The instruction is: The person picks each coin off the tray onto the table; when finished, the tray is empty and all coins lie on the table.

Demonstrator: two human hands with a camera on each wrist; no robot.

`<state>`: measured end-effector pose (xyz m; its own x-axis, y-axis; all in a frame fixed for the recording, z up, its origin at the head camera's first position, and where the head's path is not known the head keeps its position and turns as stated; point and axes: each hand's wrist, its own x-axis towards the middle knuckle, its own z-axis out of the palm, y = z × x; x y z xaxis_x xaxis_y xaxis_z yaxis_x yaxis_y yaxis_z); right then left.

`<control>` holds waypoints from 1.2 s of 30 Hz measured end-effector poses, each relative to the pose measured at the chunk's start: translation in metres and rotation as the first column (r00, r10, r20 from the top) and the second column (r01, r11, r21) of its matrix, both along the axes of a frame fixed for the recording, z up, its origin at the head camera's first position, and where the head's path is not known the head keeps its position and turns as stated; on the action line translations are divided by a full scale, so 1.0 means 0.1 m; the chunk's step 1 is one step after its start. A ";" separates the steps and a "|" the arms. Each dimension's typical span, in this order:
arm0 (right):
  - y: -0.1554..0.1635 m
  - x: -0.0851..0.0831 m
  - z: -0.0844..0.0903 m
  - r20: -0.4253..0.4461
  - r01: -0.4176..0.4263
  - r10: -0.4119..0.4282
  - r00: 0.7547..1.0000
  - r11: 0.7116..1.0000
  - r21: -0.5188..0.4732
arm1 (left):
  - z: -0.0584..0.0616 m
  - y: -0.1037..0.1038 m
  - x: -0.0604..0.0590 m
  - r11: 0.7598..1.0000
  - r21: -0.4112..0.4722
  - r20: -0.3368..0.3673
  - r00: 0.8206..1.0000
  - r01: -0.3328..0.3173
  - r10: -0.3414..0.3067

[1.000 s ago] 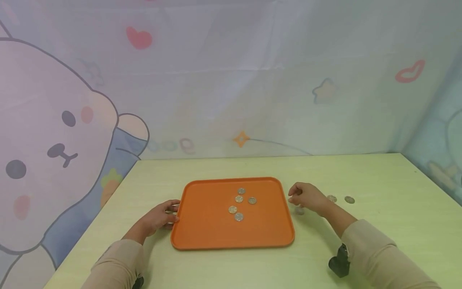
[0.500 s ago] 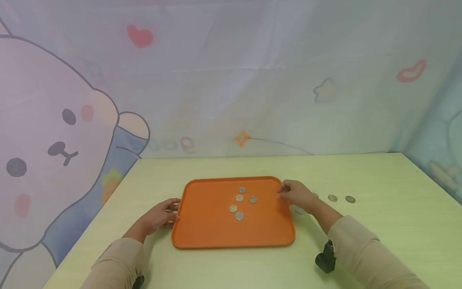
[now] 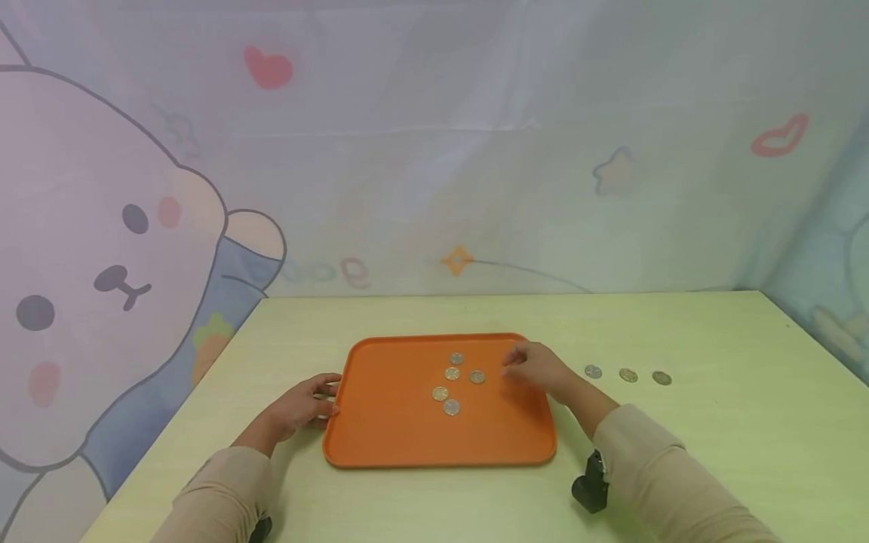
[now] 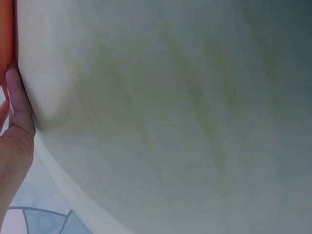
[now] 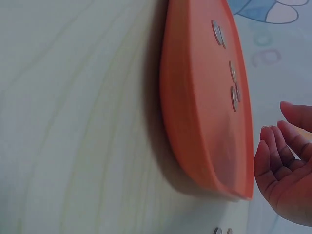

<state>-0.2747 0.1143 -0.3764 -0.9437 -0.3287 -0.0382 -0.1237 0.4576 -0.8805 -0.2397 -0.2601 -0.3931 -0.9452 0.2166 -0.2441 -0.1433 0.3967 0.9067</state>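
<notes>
An orange tray (image 3: 380, 437) lies on the table with several silver coins (image 3: 451, 407) on its bed. My left hand (image 3: 299, 407) rests against the tray's left edge, its thumb and fingers spread along the rim. In the left wrist view, part of the left hand (image 4: 19, 117) touches the tray's side. My right hand (image 3: 536, 368) hovers over the tray's right part, to the right of the nearest coin. In the right wrist view, the right hand (image 5: 287, 170) has loosely bent fingers, thumb and forefinger apart, and no coin is visible in it.
On the pale table (image 3: 434, 501), to the tray's right, three more coins (image 3: 628, 375) lie in a row. My right forearm covers part of the table there. A printed cloth (image 3: 462, 151) with a bear stands behind the table.
My right hand has moved left from the table beside the tray to above its right part. Its forearm now hides the coin near the tray's right edge. My left hand stays put.
</notes>
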 end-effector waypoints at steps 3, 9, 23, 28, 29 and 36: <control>-0.05 -0.02 -0.01 -0.013 -0.015 0.015 1.000 1.000 0.001 | 0.00 0.00 0.00 1.000 -0.003 -0.001 1.000 0.001 -0.001; -0.14 -0.06 0.00 -0.014 -0.037 0.038 0.999 0.999 0.022 | -0.01 0.01 0.01 1.000 -0.008 0.002 1.000 -0.005 0.005; -0.27 -0.19 -0.01 -0.005 -0.068 0.070 0.998 0.985 0.159 | 0.02 0.02 0.01 1.000 -0.016 0.006 1.000 -0.016 0.016; -0.30 -0.24 -0.03 0.000 -0.082 0.084 0.996 0.978 0.192 | 0.03 0.02 0.02 1.000 -0.018 0.005 1.000 -0.001 0.001; -0.30 -0.25 -0.03 0.002 -0.082 0.083 0.997 0.976 0.203 | 0.03 0.02 0.02 1.000 -0.019 0.005 1.000 0.002 -0.002; -0.36 -0.29 -0.03 -0.007 -0.092 0.099 0.995 0.948 0.305 | 0.03 0.01 0.01 1.000 -0.018 0.011 1.000 0.008 -0.007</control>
